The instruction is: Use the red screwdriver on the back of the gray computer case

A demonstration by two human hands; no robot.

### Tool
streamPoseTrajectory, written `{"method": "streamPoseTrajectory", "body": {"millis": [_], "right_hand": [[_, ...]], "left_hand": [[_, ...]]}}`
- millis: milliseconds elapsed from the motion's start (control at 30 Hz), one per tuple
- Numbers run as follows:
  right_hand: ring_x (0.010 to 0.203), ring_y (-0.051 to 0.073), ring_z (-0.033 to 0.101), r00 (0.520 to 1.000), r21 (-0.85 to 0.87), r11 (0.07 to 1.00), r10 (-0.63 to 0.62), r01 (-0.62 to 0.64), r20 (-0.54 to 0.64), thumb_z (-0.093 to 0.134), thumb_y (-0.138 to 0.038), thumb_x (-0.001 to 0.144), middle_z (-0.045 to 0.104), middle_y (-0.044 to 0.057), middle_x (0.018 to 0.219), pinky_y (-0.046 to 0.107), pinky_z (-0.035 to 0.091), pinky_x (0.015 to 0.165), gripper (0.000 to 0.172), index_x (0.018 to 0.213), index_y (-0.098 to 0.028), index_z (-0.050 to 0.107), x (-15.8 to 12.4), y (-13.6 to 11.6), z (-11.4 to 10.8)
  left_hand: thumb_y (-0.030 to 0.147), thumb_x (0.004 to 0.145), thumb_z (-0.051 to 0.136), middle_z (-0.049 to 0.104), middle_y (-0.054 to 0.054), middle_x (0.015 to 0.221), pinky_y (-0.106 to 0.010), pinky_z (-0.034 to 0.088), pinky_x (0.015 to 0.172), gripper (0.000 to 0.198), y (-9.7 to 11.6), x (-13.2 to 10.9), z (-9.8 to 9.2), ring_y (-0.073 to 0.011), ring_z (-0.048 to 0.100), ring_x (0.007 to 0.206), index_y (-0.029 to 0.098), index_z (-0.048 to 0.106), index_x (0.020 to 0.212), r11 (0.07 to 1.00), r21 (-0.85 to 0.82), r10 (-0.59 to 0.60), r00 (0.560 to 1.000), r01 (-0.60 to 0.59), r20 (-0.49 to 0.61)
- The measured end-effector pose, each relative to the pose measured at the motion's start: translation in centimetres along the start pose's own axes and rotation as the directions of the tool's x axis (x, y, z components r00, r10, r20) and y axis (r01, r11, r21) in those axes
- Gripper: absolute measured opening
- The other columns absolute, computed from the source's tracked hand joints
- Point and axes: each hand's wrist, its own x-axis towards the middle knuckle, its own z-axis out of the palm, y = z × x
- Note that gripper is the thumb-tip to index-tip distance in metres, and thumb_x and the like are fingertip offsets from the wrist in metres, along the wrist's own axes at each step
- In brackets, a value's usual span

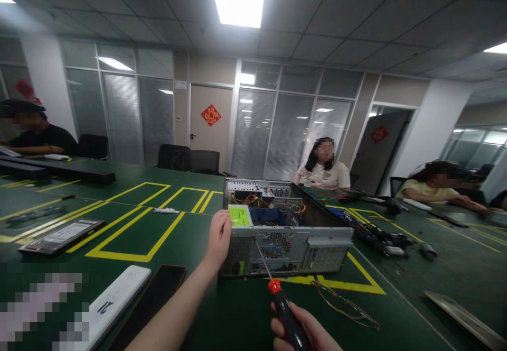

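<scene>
An opened computer case (332,234) lies on the green table in front of me, wires and boards showing inside. A power supply with a yellow-green label (240,216) sits in its near left corner. My left hand (219,234) is closed at that corner, its fingers curled against the case; some fingertips are hidden. In my right hand (303,324) is a screwdriver (285,308) with a black handle and red collar. Its shaft points up and away to the case's near panel, the tip at or close to the panel beside the power supply.
Left of the case lie a hard drive (63,234), a white power bank (119,298) and a dark phone-like slab (158,298). Glasses (346,304) rest to the right, near a heap of black cables (382,240). Across the table sits a person (325,168); others are at both sides.
</scene>
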Motion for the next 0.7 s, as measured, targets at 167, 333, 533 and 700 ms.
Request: {"method": "streamPoseTrajectory", "body": {"millis": [167,333,533,700], "right_hand": [[0.037,0.000,0.038,0.995,-0.042,0.994,0.097,-0.096,0.017,0.088,-0.043,0.057,0.054,-0.004,0.045,0.009,0.024,0.037,0.041,0.065,-0.009,0.066,-0.3,-0.3,0.8],[0.054,0.009,0.061,0.993,-0.054,0.998,-0.030,0.024,-0.113,0.090,-0.043,0.053,0.071,0.002,0.067,0.014,0.038,0.046,0.043,0.075,-0.011,0.072,-0.6,-0.2,1.4],[0.056,0.010,0.062,0.999,-0.065,0.998,0.001,-0.004,-0.034,0.085,-0.045,0.063,0.071,0.001,0.069,0.018,0.039,0.050,0.041,0.084,-0.011,0.074,-0.9,-0.3,1.3],[0.056,0.008,0.060,0.999,-0.135,0.990,-0.031,0.028,-0.019,0.084,-0.051,0.062,0.070,0.000,0.068,0.018,0.041,0.058,0.045,0.082,-0.012,0.072,0.0,0.3,0.4]], "left_hand": [[0.036,0.095,0.041,0.066,-0.006,0.084,-0.037,0.050,0.092,0.035,0.0,0.0,0.0,-0.0199,0.061,0.093,0.019,0.059,0.070,1.000,0.008,-0.008,1.000,0.008,0.005],[0.035,0.095,0.040,0.066,-0.006,0.084,-0.037,0.050,0.091,0.036,0.1,0.0,-0.1,-0.0201,0.061,0.093,0.020,0.058,0.069,1.000,0.010,-0.010,1.000,0.010,0.012],[0.034,0.095,0.041,0.066,-0.006,0.085,-0.037,0.049,0.091,0.034,-0.1,0.0,0.0,-0.0200,0.061,0.094,0.019,0.059,0.071,1.000,0.001,-0.006,1.000,0.006,0.006],[0.034,0.096,0.040,0.067,-0.006,0.089,-0.037,0.049,0.091,0.033,-0.4,-0.1,0.1,-0.0195,0.061,0.094,0.019,0.061,0.075,1.000,0.000,0.013,1.000,-0.013,-0.002]]}}
